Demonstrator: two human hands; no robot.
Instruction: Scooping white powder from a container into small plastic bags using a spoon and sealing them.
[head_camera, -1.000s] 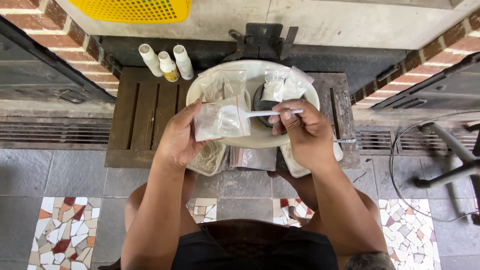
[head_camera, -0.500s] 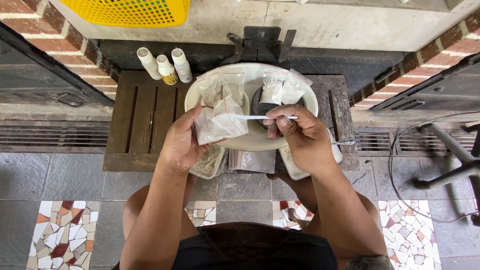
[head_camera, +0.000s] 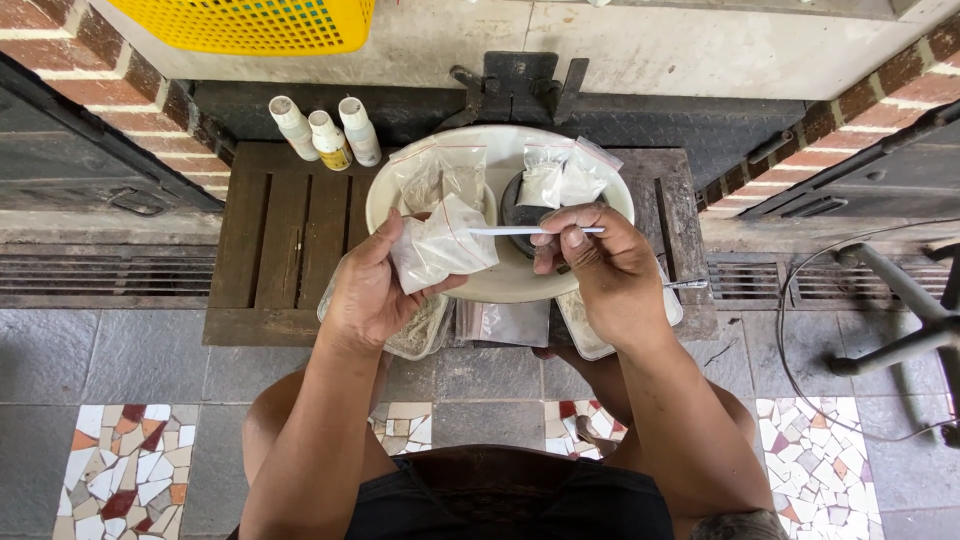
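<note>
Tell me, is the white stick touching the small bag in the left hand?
Touching. The head view shows the white stick tip entering the small bag's mouth, held by the left hand.

One head-worn view looks almost straight down past the person's chest and knees, at arm's length from the work. The left hand (head_camera: 372, 290) sits just toward 9 o'clock of centre, the right hand (head_camera: 605, 270) toward 3 o'clock. The bowl (head_camera: 610, 195) on the wooden table (head_camera: 280, 250) lies just above centre at 12 o'clock, a yellow basket (head_camera: 250, 20) is cut by the top edge at 11 o'clock, and floor tiles (head_camera: 120, 470) fill 7 o'clock. No second view shares the scene.
</note>
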